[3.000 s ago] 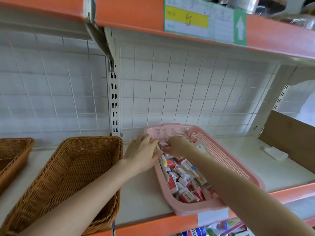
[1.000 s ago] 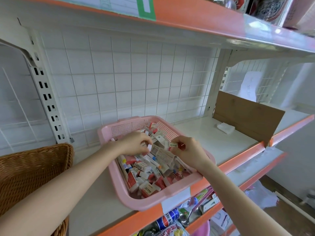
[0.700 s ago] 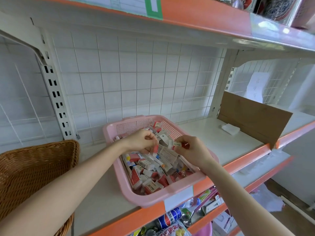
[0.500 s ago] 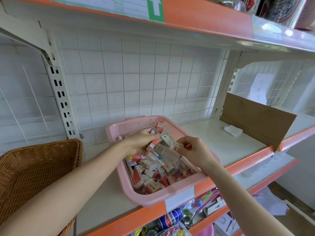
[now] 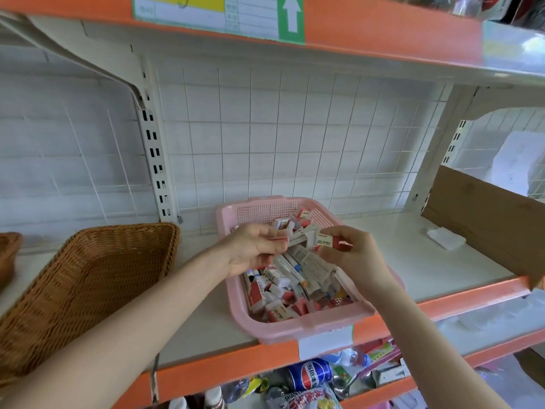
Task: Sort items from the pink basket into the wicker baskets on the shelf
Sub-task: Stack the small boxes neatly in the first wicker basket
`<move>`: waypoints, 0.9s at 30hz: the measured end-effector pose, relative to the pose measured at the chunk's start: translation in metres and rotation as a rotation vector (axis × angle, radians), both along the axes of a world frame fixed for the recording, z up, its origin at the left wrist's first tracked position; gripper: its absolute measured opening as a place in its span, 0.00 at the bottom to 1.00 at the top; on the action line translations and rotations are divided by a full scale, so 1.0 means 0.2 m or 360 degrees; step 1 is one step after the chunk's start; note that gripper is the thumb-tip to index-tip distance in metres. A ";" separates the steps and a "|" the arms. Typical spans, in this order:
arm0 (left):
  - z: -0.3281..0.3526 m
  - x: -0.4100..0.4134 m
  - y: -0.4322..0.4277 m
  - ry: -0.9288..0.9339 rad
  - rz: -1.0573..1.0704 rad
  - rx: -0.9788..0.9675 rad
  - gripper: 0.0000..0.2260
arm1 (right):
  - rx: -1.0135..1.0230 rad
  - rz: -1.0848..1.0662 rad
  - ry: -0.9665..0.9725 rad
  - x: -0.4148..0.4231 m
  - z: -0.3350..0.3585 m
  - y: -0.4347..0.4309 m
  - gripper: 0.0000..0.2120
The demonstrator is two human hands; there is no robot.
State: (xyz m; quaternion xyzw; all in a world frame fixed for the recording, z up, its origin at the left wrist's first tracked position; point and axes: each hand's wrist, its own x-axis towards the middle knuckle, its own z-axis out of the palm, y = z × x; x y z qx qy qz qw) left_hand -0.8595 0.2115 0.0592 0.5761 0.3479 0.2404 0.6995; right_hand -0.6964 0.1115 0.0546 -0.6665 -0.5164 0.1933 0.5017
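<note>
Pink basket [image 5: 306,329] of small boxes [image 5: 277,274] — wicker basket [image 5: 88,278] nearby.

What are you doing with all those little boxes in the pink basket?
A person is picking through the pink basket on the shelf. The right hand pinches a 2B eraser above it; the left hand grips a few other small packs. The wicker basket sits to its left.

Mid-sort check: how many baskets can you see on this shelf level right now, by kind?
Wicker baskets: 2 (one cut off at the left edge)
Pink basket: 1
Total: 3
</note>
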 end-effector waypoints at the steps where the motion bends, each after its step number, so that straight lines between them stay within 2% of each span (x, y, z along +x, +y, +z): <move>1: 0.00 -0.02 -0.02 0.0091 0.0051 0.0253 0.10 | 0.0027 0.0017 0.0001 -0.01 0.02 0.00 0.12; 5: 0.01 -0.14 -0.09 0.0443 0.0223 0.1135 0.16 | 0.0022 0.0109 -0.0112 -0.10 0.07 0.02 0.14; 10: 0.01 -0.36 -0.14 0.0545 0.0405 0.1568 0.17 | 0.0005 0.0220 -0.0281 -0.28 0.09 0.04 0.15; 15: -0.01 -0.66 -0.19 0.0671 0.0492 0.1662 0.16 | 0.0056 0.0391 -0.0563 -0.57 0.07 0.08 0.18; 19: -0.04 -1.01 -0.22 0.0776 0.0579 0.1658 0.16 | 0.0101 0.0488 -0.0713 -0.90 0.05 0.10 0.16; 27: -0.11 -1.95 -0.39 0.1058 0.0825 0.1535 0.16 | 0.0122 0.0732 -0.0798 -1.78 -0.08 0.07 0.16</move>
